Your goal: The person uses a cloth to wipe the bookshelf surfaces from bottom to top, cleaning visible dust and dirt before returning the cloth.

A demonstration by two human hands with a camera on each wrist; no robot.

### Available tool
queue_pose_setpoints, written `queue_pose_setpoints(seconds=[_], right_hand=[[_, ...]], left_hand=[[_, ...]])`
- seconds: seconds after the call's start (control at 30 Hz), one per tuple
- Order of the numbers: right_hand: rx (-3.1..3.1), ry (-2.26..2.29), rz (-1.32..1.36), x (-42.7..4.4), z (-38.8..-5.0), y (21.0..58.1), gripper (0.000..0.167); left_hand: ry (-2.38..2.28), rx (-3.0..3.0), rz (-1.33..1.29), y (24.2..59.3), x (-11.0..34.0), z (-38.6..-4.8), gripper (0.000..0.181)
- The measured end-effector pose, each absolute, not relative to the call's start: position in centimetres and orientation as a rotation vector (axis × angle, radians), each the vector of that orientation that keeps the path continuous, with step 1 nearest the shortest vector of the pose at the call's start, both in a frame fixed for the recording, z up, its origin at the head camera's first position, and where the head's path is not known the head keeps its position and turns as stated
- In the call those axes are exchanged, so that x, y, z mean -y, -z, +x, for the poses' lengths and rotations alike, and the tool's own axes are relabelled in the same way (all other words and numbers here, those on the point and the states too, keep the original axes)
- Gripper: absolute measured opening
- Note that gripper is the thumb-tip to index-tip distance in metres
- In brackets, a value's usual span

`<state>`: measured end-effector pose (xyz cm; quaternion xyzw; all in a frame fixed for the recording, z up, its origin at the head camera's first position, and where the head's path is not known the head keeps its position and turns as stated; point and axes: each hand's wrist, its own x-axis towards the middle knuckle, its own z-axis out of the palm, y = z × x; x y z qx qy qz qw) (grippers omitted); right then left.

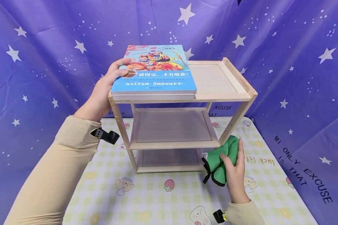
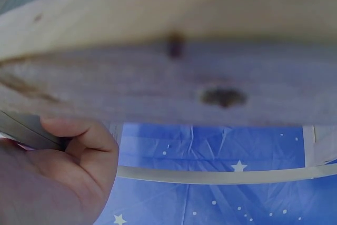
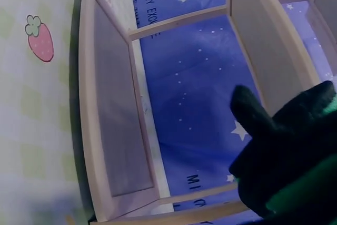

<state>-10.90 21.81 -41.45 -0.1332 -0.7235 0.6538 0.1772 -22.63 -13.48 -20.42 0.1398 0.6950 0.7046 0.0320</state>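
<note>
A three-tier wooden shelf (image 1: 174,144) stands upright, with a stack of blue books (image 1: 157,79) on the left of its top board. My left hand (image 1: 101,87) grips the shelf's top left end, its fingertips reaching over the books' left edge; the left wrist view shows the hand (image 2: 68,172) beside a blurred wooden rail (image 2: 174,77). By the lower right leg, my right hand (image 1: 235,175) holds a folded green cloth (image 1: 221,159) with black edging, thumb on the near side. The cloth (image 3: 295,151) looks dark in the right wrist view, close to the middle board.
Under the shelf lies a pale checked tablecloth (image 1: 146,200) with strawberry and bear prints. A purple curtain (image 1: 293,78) with white stars rises behind and at both sides. The middle board (image 1: 173,126) and bottom board (image 1: 170,157) sit below the top one.
</note>
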Motion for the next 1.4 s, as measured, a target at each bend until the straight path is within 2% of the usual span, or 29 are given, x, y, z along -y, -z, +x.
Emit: queue_pose_setpoints(seconds=[0.27, 0.4, 0.77, 1.0, 1.4], right_hand=[[2.201, -1.827, -0.376, -21.7, -10.5, 40.5, 0.115], [2.258, -1.665, -0.379, -21.5, -11.3, 40.5, 0.119], [2.284, -1.304, -0.397, -21.2, -13.5, 42.5, 0.106], [2.293, -1.214, -0.419, -21.0, -14.3, 42.8, 0.104], [2.182, -1.208, -0.409, -21.2, -15.3, 44.0, 0.066]], left_hand=[[-2.163, -2.148, 0.429, 20.3, 13.7, -22.4, 0.044], [-2.157, -2.159, 0.432, 20.3, 13.8, -22.4, 0.045], [-2.174, -2.139, 0.430, 20.5, 13.5, -22.6, 0.045], [-2.172, -2.141, 0.426, 20.4, 13.6, -22.6, 0.044], [-2.185, -2.128, 0.429, 20.4, 13.4, -22.6, 0.044]])
